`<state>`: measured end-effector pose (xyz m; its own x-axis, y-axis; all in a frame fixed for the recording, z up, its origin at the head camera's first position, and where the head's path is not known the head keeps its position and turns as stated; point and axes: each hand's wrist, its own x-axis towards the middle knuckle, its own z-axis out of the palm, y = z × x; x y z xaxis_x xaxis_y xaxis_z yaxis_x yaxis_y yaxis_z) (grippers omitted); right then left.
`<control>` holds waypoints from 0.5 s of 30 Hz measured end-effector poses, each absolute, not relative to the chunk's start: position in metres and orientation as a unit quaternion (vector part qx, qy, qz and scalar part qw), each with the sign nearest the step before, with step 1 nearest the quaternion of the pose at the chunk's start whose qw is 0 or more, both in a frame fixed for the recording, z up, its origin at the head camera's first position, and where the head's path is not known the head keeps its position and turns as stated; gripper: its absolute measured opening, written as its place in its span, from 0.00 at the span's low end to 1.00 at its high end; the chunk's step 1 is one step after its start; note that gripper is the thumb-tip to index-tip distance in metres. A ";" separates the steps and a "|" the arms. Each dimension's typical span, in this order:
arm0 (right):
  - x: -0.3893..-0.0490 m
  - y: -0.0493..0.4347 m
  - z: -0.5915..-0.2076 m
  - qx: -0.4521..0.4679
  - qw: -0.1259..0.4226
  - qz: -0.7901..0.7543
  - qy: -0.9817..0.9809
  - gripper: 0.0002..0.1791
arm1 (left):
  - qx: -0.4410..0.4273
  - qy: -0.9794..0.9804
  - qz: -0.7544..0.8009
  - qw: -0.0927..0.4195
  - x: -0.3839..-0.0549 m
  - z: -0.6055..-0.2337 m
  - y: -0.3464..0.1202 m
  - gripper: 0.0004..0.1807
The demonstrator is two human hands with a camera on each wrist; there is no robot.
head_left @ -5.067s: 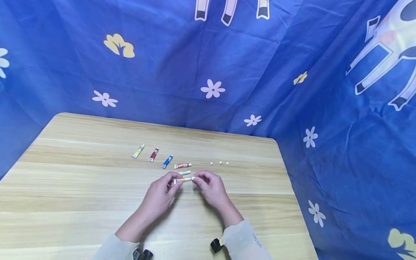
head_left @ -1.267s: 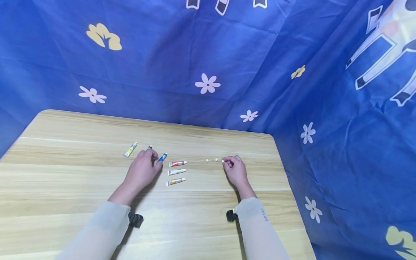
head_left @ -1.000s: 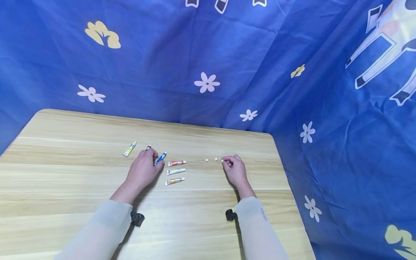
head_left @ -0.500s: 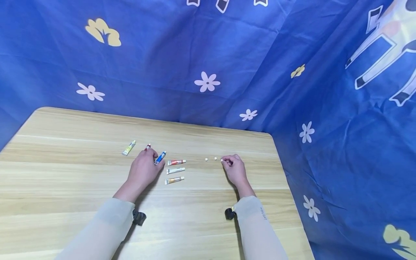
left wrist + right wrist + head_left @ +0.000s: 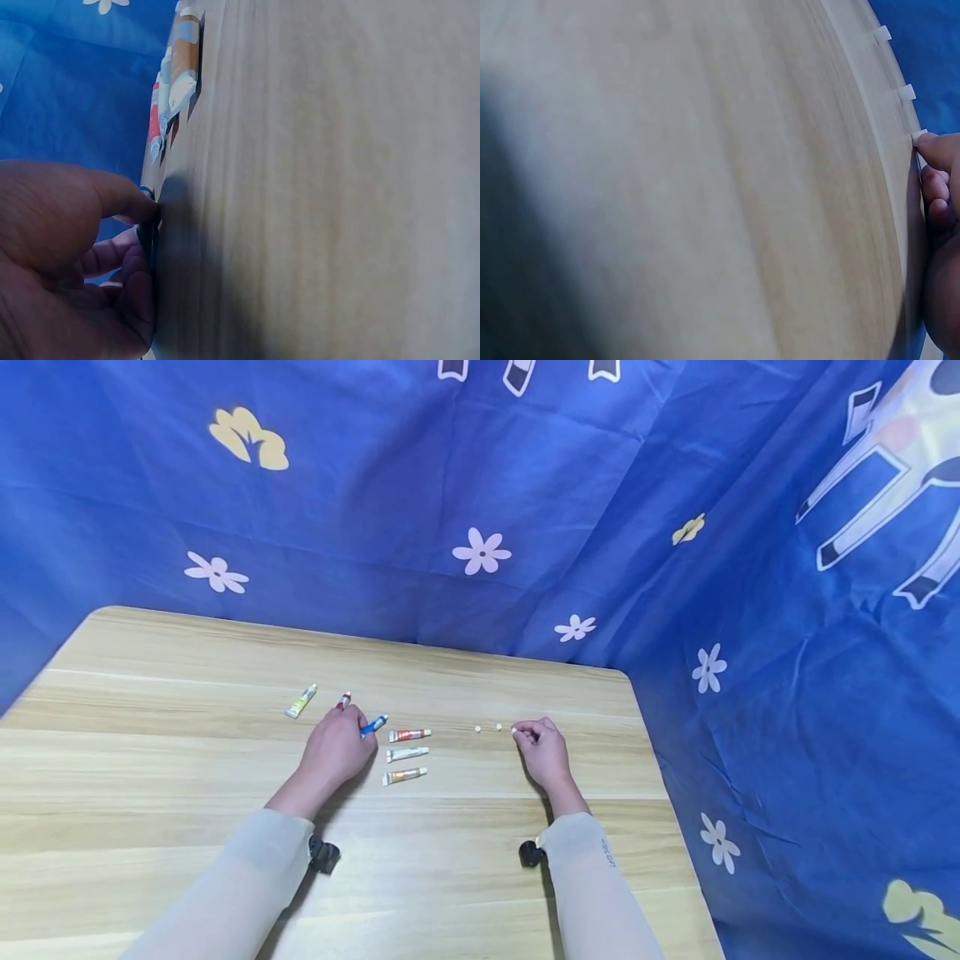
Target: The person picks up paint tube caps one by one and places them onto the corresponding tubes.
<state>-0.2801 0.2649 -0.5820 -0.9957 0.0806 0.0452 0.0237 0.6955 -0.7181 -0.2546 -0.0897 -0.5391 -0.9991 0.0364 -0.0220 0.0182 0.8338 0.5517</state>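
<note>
The head view shows the left hand (image 5: 333, 747) with its thumb and bent fingers pinching the lower end of a small blue squeeze tube (image 5: 374, 725), which slants over a pale wood-grain table (image 5: 420, 868). A dark-red tube (image 5: 344, 699) pokes out just past these fingers, partly hidden, and a yellow-green tube (image 5: 302, 701) lies farther left. Right of the hand, a bright-red tube (image 5: 409, 736), a whitish tube (image 5: 407, 754) and an ochre tube (image 5: 405, 776) lie in a stack of near-parallel rows. The right hand (image 5: 546, 753) pinches a tiny white cap-shaped piece (image 5: 514, 731); two matching white pieces (image 5: 488, 727) sit in line beside it.

In the left wrist view, thumb and fingers come together at the table; the tube between them is mostly hidden.

In the right wrist view, the thumb presses on the nearest white piece, its other fingers curled.
</note>
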 end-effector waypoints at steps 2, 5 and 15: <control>-0.280 0.265 -0.582 -0.030 0.037 0.390 -0.919 0.07 | 0.011 0.957 0.290 0.021 -0.254 -0.539 -0.090 0.11; -0.280 0.265 -0.583 -0.033 0.040 0.393 -0.918 0.07 | 0.009 0.956 0.291 0.024 -0.253 -0.537 -0.090 0.10; -0.278 0.268 -0.582 -0.049 0.050 0.439 -0.896 0.07 | 0.009 0.953 0.302 0.011 -0.244 -0.532 -0.096 0.11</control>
